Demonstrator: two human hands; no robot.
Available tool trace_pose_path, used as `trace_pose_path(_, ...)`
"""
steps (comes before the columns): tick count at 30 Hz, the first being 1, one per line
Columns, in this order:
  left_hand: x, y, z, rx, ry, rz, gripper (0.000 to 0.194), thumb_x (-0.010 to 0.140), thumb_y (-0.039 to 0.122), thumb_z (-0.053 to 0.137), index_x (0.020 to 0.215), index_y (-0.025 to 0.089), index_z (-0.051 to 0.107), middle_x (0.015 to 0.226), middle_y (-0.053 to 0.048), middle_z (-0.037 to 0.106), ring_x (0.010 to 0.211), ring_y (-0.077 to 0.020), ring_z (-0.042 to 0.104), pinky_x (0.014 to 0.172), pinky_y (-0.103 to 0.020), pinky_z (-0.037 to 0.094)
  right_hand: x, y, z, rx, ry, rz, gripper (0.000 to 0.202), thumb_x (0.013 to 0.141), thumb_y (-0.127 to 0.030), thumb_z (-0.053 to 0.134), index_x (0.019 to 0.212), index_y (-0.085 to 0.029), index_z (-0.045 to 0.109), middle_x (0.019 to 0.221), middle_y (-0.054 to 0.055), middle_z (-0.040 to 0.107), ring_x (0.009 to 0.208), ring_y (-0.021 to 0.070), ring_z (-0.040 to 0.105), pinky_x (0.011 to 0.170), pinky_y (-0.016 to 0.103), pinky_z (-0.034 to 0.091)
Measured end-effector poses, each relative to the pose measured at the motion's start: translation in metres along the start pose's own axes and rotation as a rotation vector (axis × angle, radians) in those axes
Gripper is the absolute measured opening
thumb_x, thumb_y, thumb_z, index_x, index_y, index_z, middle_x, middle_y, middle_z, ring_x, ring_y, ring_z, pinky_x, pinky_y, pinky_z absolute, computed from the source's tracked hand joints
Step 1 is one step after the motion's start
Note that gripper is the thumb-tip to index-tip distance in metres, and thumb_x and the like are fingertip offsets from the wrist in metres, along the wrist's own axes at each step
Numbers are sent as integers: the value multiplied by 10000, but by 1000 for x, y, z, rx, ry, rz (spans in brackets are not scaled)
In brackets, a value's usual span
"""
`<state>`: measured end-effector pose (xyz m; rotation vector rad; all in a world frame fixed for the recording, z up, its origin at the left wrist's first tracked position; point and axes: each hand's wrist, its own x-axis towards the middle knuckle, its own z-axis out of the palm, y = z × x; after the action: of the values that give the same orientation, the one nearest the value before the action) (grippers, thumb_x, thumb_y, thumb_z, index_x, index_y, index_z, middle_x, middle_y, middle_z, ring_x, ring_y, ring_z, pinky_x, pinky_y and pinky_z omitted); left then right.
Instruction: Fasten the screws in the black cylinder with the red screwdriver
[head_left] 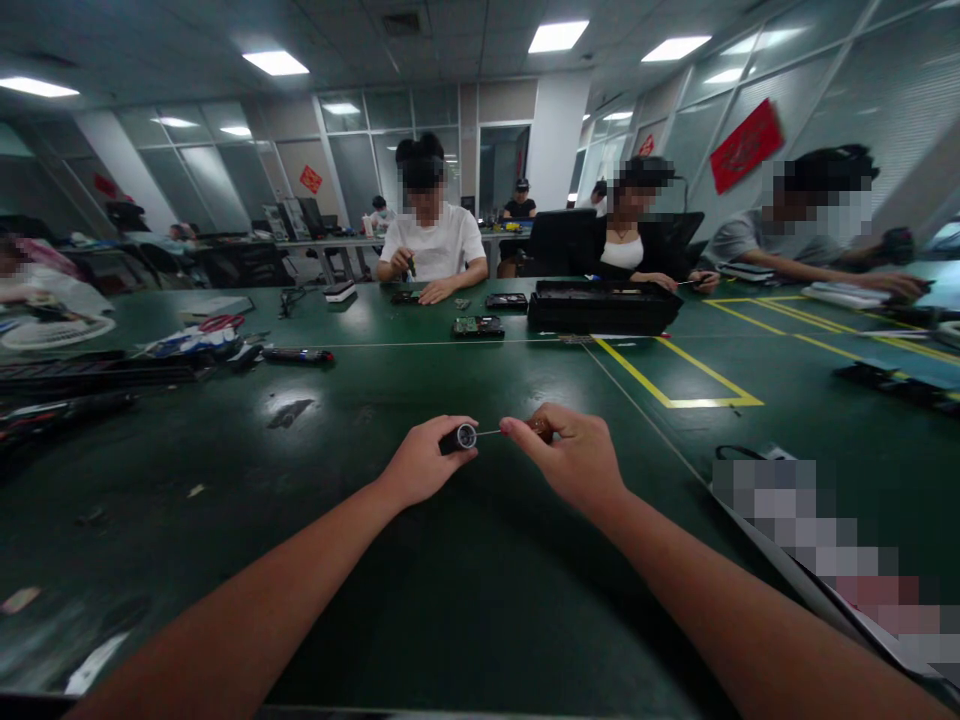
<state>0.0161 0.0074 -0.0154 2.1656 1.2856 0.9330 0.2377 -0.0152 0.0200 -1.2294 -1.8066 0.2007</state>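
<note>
My left hand [421,462] is closed around a small black cylinder [454,438] whose round, silvery end faces right and toward me. Opposite it, my right hand [581,455] grips a screwdriver [540,428] by its brownish handle. The thin metal shaft points left and reaches the cylinder's round end. Whether the tip is inside the end or only against it is too small to tell. Both hands are just above the green tabletop [480,600], near its middle.
Across the table, a person in white works at a circuit board [405,297]. Hard drives [478,327] and a long black casing [604,307] lie at the far side. Cables and tools [195,335] are heaped left. A flat sheet [810,540] lies right. Yellow tape [667,375] marks the table.
</note>
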Motion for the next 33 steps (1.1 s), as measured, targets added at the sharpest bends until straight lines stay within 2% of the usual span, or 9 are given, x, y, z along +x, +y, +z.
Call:
trace_pose_path(5, 0, -1, -1, 19, 9, -6, 367, 842, 238, 723, 1205, 249, 674, 1154, -27, 687, 1082, -209, 624, 967, -358, 469, 2, 0, -4, 2, -74, -24, 368, 869, -540, 646, 698, -216, 667, 623, 4, 632, 592, 168, 579, 574, 297, 395)
trace_pose_path(9, 0, -2, -2, 22, 19, -18, 372, 847, 249, 718, 1216, 251, 670, 1180, -31, 684, 1107, -215, 620, 986, -367, 470, 3, -1, -5, 59, -132, -77, 226, 892, -453, 652, 900, -239, 727, 809, 31, 734, 732, 212, 666, 684, 344, 481)
trace_pose_path(13, 1, -4, -2, 6, 41, -21, 380, 849, 251, 713, 1226, 250, 664, 1213, -35, 679, 1142, -218, 612, 1019, -376, 457, 2, -1, -2, 107, -175, -92, 161, 906, -351, 638, 996, -243, 717, 906, 49, 756, 806, 231, 690, 747, 382, 516)
trace_pose_path(18, 1, -5, -3, 6, 43, -35, 383, 849, 247, 707, 1230, 252, 662, 1218, -38, 677, 1142, -224, 610, 1023, -394, 454, 1, 0, -1, 166, -220, -131, 149, 936, -254, 552, 1018, -238, 674, 951, 58, 729, 862, 222, 674, 769, 376, 514)
trace_pose_path(22, 0, -2, -3, 10, 21, -35, 385, 848, 255, 712, 1230, 256, 663, 1190, -37, 680, 1111, -222, 614, 995, -392, 459, 2, -2, -3, 134, -249, -89, 219, 976, -374, 508, 929, -229, 665, 815, 25, 689, 732, 188, 637, 659, 316, 466)
trace_pose_path(24, 0, 0, -2, 19, 1, -21, 382, 845, 256, 715, 1224, 263, 666, 1151, -31, 687, 1074, -216, 621, 966, -383, 462, 3, -2, -2, 90, -238, -56, 323, 1007, -419, 438, 871, -227, 659, 730, 7, 657, 640, 168, 601, 599, 302, 415)
trace_pose_path(27, 0, 2, -2, 36, -21, -1, 379, 839, 251, 722, 1214, 262, 670, 1116, -29, 690, 1040, -211, 626, 939, -371, 459, 1, 0, 0, 94, -190, -15, 270, 1014, -372, 405, 1024, -227, 633, 741, 4, 658, 609, 167, 591, 595, 309, 400)
trace_pose_path(30, 0, 2, -2, 48, -20, -3, 378, 839, 257, 721, 1213, 262, 670, 1107, -31, 692, 1032, -214, 627, 926, -365, 456, -1, 2, 2, 182, -154, 11, 234, 986, -321, 445, 1183, -228, 530, 821, 20, 657, 701, 192, 627, 652, 326, 449)
trace_pose_path(33, 0, 3, -2, 47, -19, -12, 382, 840, 255, 718, 1219, 264, 668, 1105, -33, 693, 1031, -216, 628, 920, -367, 457, -2, 4, 4, 281, -134, 25, 197, 960, -323, 495, 1133, -231, 518, 931, 52, 660, 844, 216, 651, 752, 359, 494)
